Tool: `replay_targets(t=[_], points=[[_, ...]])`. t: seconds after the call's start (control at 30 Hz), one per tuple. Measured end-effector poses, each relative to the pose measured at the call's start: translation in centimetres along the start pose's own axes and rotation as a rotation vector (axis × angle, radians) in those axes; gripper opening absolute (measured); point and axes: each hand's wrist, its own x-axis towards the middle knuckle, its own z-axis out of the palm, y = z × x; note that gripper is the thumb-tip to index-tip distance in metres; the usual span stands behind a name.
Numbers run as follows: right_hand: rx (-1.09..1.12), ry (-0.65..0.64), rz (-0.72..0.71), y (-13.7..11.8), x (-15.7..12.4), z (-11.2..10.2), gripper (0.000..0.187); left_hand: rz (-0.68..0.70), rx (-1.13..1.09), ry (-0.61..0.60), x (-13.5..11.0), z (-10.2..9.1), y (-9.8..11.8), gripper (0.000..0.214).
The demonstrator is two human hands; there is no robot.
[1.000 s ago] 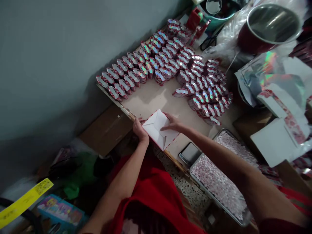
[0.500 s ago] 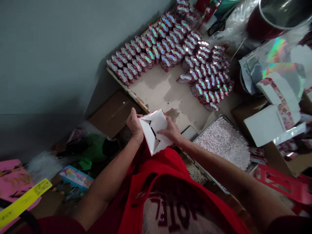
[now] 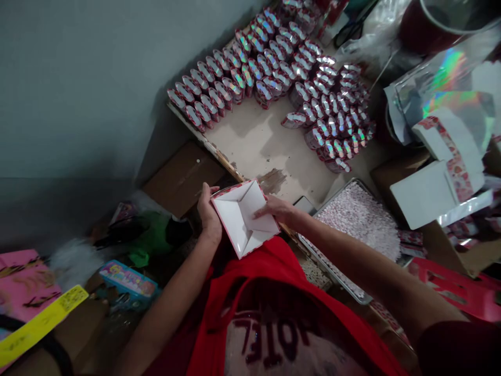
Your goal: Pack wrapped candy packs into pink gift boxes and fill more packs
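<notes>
A small cardboard box [image 3: 235,211], white inside with a red printed outside, is held in front of my red apron, its open top facing me. The white inner walls and the bottom flaps show. My left hand [image 3: 208,213] grips its left side, with some fingers hidden behind it. On the right side, my right hand [image 3: 277,208] holds the wall, the thumb inside and the other fingers partly out of sight. Beyond the box, a table [image 3: 250,136] carries rows of small red packs [image 3: 270,68] with shiny silver and white tops.
To the right is a metal tray [image 3: 362,298] of small pale pink and white pieces. Flattened white printed card [image 3: 420,196] lies past it, with a dark red bucket [image 3: 418,31] at the far right. A brown cardboard piece [image 3: 183,177] stands left of the table.
The bottom flaps, earlier standing apart with a dark gap between them, now lie down inside the box. The box has tilted and its interior faces me more deeply.
</notes>
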Motion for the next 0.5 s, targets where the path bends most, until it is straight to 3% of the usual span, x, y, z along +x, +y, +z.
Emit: replay_targets(t=[0.1, 0.2, 0.3, 0.4, 0.5], points=[[0.108, -0.095, -0.024, 0.1, -0.2, 0.0, 0.07, -0.204, -0.123, -0.047, 0.0, 1.1, 0.8, 0.048], [0.079, 0.089, -0.118, -0.1, -0.2, 0.1, 0.062, -0.248, -0.156, -0.047, 0.4, 2.2, 1.0, 0.039], [0.049, 0.224, -0.227, -0.9, 0.0, -0.1, 0.058, -0.27, -0.163, -0.121, 0.7, 3.0, 1.1, 0.046], [0.157, 0.108, -0.209, -2.3, -0.1, -0.5, 0.063, -0.256, -0.131, -0.248, 0.8, 3.9, 2.5, 0.061], [0.294, 0.029, -0.229, -3.5, -1.2, -0.8, 0.073, -0.189, -0.094, -0.313, 0.4, 5.5, 5.2, 0.061]])
